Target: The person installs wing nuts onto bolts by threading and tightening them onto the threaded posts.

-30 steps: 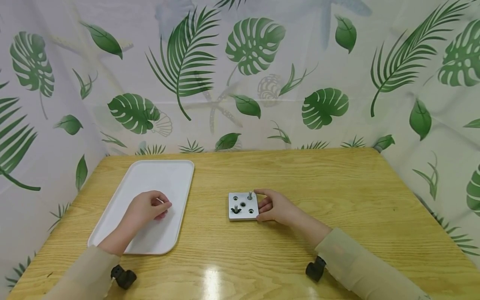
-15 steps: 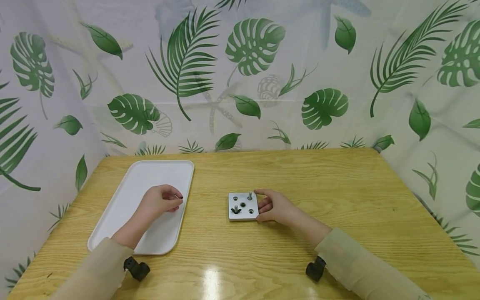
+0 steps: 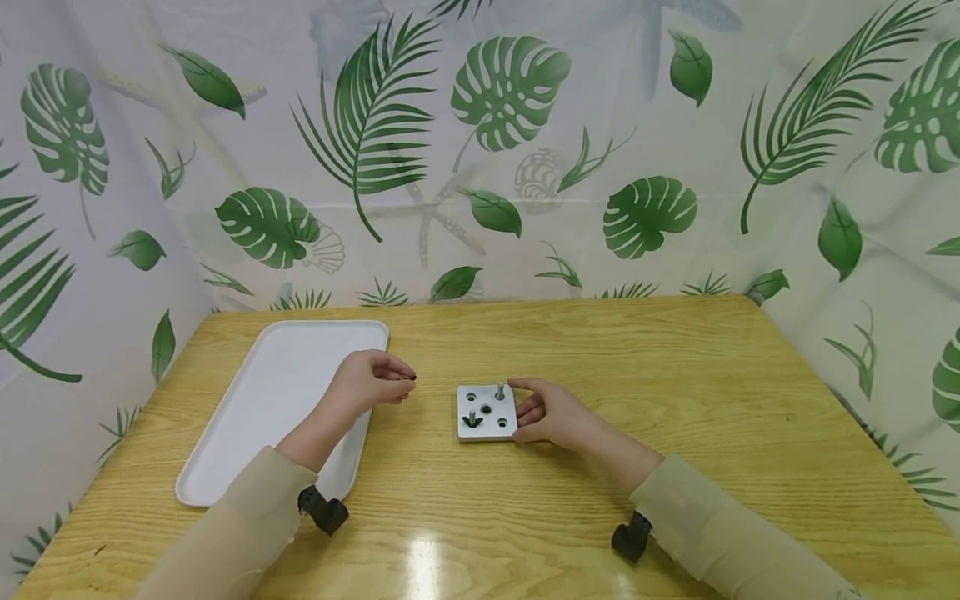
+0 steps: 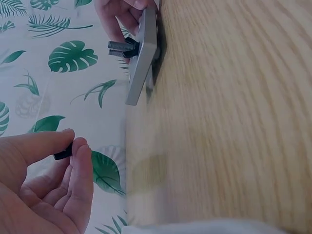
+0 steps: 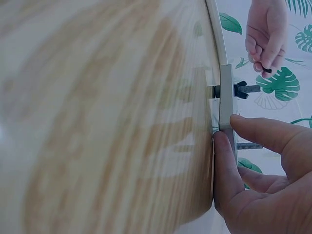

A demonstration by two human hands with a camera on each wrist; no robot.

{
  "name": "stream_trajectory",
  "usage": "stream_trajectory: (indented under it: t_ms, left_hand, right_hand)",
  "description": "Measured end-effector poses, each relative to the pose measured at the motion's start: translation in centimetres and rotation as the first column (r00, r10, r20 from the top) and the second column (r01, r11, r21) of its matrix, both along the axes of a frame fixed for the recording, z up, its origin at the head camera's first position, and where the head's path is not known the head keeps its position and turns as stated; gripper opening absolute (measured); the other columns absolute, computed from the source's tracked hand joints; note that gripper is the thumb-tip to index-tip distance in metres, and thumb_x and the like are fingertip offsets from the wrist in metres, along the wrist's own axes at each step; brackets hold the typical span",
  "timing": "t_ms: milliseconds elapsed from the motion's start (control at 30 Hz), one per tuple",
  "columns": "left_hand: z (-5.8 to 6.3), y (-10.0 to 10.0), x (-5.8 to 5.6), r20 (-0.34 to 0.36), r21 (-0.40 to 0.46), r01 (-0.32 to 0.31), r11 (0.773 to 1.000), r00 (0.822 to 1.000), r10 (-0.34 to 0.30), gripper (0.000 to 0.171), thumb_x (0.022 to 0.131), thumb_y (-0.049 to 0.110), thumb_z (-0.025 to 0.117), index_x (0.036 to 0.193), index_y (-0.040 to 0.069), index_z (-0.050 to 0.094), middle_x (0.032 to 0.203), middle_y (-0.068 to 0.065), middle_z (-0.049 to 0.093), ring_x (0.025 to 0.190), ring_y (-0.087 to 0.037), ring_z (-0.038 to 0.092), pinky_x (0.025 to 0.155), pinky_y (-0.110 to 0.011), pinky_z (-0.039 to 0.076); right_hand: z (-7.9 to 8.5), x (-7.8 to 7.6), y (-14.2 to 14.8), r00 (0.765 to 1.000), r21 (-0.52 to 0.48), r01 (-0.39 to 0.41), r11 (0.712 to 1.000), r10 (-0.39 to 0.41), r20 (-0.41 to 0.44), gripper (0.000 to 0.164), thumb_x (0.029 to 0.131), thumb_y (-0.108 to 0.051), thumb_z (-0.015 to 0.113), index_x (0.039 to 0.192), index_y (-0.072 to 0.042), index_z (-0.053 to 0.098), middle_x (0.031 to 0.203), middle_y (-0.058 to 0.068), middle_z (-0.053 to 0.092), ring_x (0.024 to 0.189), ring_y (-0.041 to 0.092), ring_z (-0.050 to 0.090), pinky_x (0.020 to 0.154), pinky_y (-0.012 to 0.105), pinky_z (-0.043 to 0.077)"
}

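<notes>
My left hand (image 3: 367, 383) pinches a small black wing nut (image 4: 63, 153) between thumb and fingertips, which hide most of it. It is held above the table just past the tray's right edge, left of a square metal plate (image 3: 487, 427). My right hand (image 3: 555, 414) grips that plate by its right edge, thumb on the near side. Two threaded bolts stand up from the plate. One, at the near left, carries a black wing nut (image 5: 240, 90); the other bolt (image 3: 500, 391), at the far right corner, is bare. Holes show at the other corners and the centre.
A white tray (image 3: 315, 333) lies on the left of the wooden table (image 3: 675, 375), partly under my left forearm. A leaf-patterned cloth (image 3: 555, 250) hangs behind the table and along its sides. Small black cameras (image 3: 632, 537) sit at both wrists.
My left hand has moved right and away from me, from over the tray to beyond its right edge, carrying the wing nut. My right hand and the plate have stayed in place.
</notes>
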State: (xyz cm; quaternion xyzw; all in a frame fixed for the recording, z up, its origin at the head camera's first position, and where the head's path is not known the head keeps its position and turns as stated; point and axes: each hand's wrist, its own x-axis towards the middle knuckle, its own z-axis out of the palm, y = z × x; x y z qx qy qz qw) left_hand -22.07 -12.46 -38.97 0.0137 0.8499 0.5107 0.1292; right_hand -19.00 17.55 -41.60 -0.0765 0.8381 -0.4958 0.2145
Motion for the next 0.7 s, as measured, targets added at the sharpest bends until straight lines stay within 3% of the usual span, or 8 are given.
stream_trajectory:
  t_ms: [233,400,467,700]
  left_hand:
    - [0.6,2.2,-0.7,-0.013,0.03,0.033,0.999,0.999,-0.032,0.016,0.098,0.007,0.076,0.109,-0.004,0.077,0.101,-0.021,0.079,0.078,-0.013,0.076,0.086,-0.04,0.065]
    - [1.2,3.8,-1.1,-0.019,0.053,0.059,0.997,0.998,-0.059,0.017,0.098,0.011,0.077,0.11,-0.001,0.079,0.107,-0.023,0.079,0.093,-0.034,0.079,0.089,-0.044,0.064]
    - [1.2,4.6,-1.3,-0.034,0.049,0.079,0.996,0.996,-0.077,0.017,0.098,0.013,0.078,0.11,0.0,0.08,0.105,-0.022,0.08,0.096,-0.036,0.078,0.089,-0.044,0.064]
    - [0.9,7.3,-1.8,-0.093,-0.031,0.134,0.991,0.986,-0.136,0.015,0.095,0.018,0.082,0.105,0.007,0.083,0.098,-0.015,0.081,0.079,-0.015,0.073,0.087,-0.043,0.064]
  right_hand:
    - [-0.2,0.0,0.0,1.0,-0.003,0.002,1.0,-0.002,0.003,0.085,0.087,0.007,0.081,0.16,0.003,0.039,0.117,0.022,0.066,0.094,0.016,0.068,0.08,0.025,0.058]
    - [-0.3,-0.2,0.1,1.0,0.002,0.001,1.0,-0.001,-0.002,0.084,0.087,0.007,0.081,0.16,0.004,0.039,0.117,0.022,0.066,0.096,0.017,0.068,0.081,0.025,0.059]
    - [-0.4,-0.2,0.1,1.0,0.007,0.004,1.0,-0.004,-0.003,0.085,0.086,0.007,0.082,0.16,0.004,0.039,0.117,0.022,0.066,0.096,0.017,0.068,0.081,0.025,0.059]
    - [-0.2,-0.2,0.1,1.0,0.029,0.001,1.0,0.0,-0.012,0.084,0.086,0.004,0.083,0.159,0.004,0.041,0.117,0.021,0.068,0.097,0.017,0.07,0.083,0.026,0.059]
